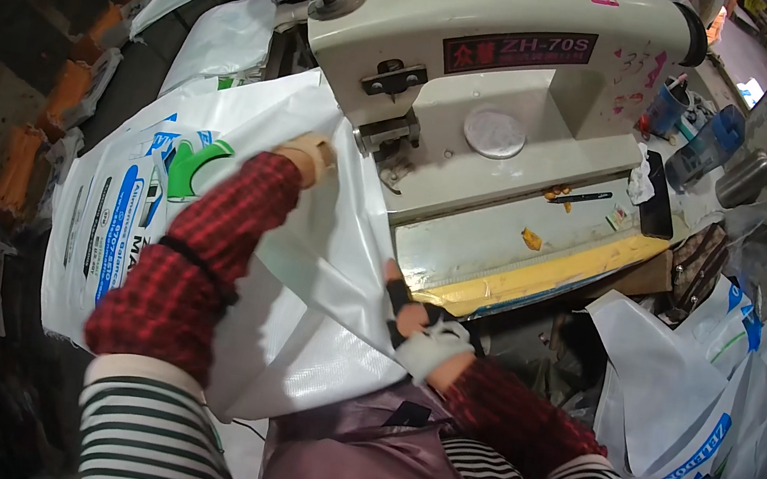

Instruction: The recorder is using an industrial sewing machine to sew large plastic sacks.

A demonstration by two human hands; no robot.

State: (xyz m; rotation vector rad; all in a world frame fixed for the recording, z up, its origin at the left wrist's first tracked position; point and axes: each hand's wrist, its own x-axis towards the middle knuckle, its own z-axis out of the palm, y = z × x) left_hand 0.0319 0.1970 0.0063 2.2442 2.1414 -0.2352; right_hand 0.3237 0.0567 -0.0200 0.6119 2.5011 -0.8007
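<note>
White woven plastic sack with blue and green print (322, 275): in the head view, lay spread out under the left hand, stretched from well left of the left forearm to the lap, met the right hand along its near right edge, creased between the two.

Left hand (309, 158): wore a pale tan covering, reached forward over the upper part of the sack, with fingers mostly hidden. Could not tell how far open, or whether gripping.

Right hand (424, 333): wore a whitish glove and dark finger wraps, sat lower and nearer the body, beside the sack's edge, with fingers partly extended and thumb apart. Could not tell whether pinching the plastic.

Cream-coloured metal sewing machine (514, 8): stood beyond both hands, brought its needle end just right of the left hand.

Round pale disc (495, 133): lay on the machine, beyond the right hand.

Yellow strip along the worktable edge (540, 271): ran just beyond the right hand, off to its right.

Black flat phone (658, 196): rested farther out, right of the right hand.

Loose heap of white sacks with blue print (663, 388): hung crumpled well right of the right hand.

Purple shiny apron (349, 447): covered the lap below the right hand.
</note>
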